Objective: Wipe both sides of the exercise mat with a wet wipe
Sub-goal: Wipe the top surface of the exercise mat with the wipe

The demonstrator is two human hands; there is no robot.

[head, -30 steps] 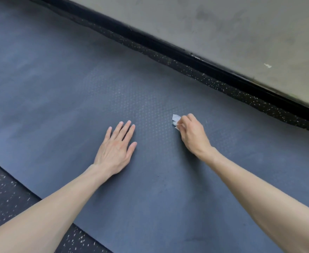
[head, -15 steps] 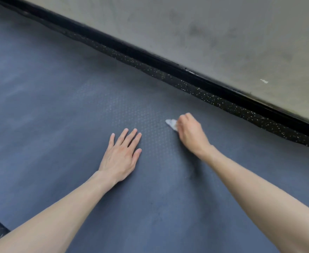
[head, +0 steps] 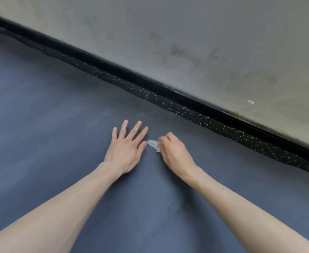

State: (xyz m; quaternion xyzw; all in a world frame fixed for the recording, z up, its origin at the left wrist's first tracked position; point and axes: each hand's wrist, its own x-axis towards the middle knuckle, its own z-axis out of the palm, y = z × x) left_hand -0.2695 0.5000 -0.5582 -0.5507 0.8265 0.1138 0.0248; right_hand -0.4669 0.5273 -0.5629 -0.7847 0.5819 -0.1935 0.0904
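This looks like a gym or workout room. The floor (head: 186, 110) is black rubber flecked with white, the kind laid in exercise spaces, and a wide blue-grey mat (head: 59, 143) with a fine dotted texture lies flat on it, close along the wall (head: 204, 33). The wall is plain grey, smudged with dark scuff marks low down, and a glossy black baseboard (head: 150, 81) runs along its foot.

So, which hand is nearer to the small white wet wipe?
Right. The right hand grips the small white wet wipe; the left hand lies flat beside it on the blue-grey exercise mat.
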